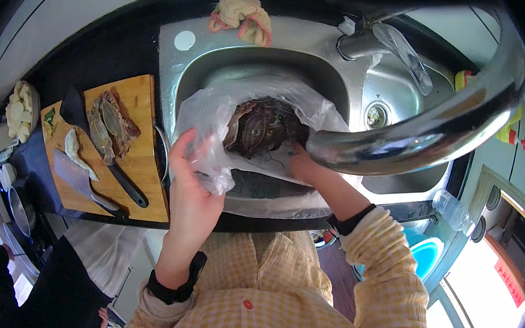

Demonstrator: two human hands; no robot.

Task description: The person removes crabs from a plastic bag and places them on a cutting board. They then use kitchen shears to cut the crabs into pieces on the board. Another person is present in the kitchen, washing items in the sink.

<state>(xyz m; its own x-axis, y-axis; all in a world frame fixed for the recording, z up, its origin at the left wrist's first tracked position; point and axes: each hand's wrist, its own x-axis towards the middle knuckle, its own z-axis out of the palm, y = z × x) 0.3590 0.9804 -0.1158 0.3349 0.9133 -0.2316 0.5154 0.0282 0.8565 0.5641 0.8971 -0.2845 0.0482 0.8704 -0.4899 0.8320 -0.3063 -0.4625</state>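
Observation:
A clear plastic bag (275, 90) sits open in the larger basin of a steel sink (207, 55). Inside it lie several dark brown crabs (254, 131), heaped together. With its fingers and thumb, my left hand (194, 185) grips the bag's near left edge. My right hand (303, 165) reaches into the bag beside the crabs at their right. Its fingers are partly hidden among them and by the curved chrome faucet spout (416, 138), so whether it holds a crab is unclear.
At left, a wooden cutting board (145, 170) carries crabs (114, 123), a black spatula (126, 185) and a cleaver (76, 174). A cloth (243, 16) lies behind the basin. A plastic bottle (454, 210) lies at right. A person in dark clothing (64, 287) stands at lower left.

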